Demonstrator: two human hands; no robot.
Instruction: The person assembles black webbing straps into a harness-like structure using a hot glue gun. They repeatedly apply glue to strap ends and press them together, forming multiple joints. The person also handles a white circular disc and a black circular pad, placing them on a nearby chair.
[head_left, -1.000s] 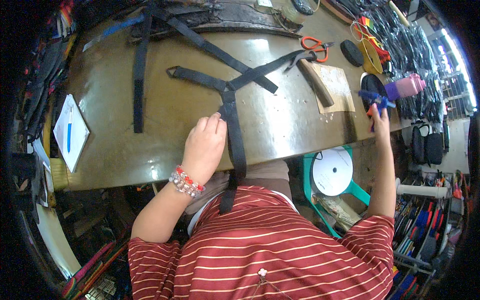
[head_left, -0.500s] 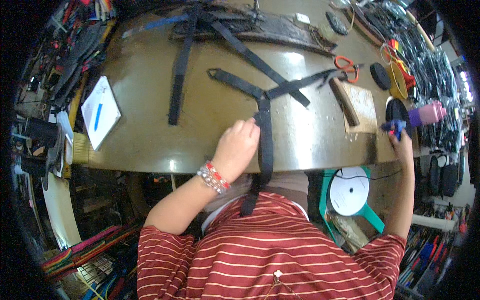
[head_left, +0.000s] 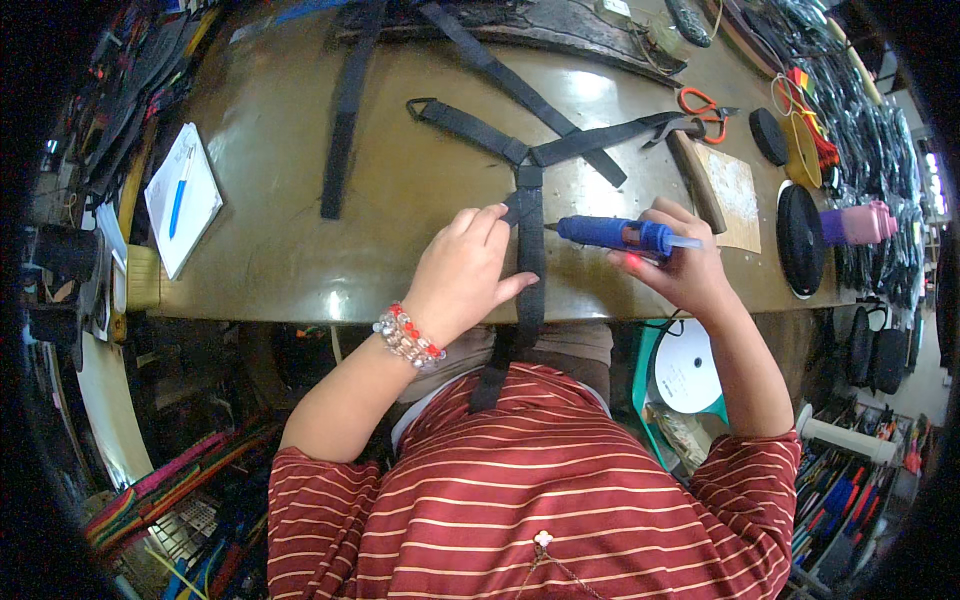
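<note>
Left hand [head_left: 465, 270] flat on black strap [head_left: 528, 250], right hand [head_left: 685, 265] grip around blue, probably glue, gun [head_left: 615, 234].

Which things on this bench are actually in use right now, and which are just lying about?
In use:
left hand pressing on the black webbing strap
right hand holding the blue glue gun, nozzle towards the strap

Lying about:
orange scissors
notepad with blue pen
loose black strap
wooden block
pink item

Red shirt with thin cream stripes, short sleeves, beaded bracelet [head_left: 408, 336] on left wrist
</note>
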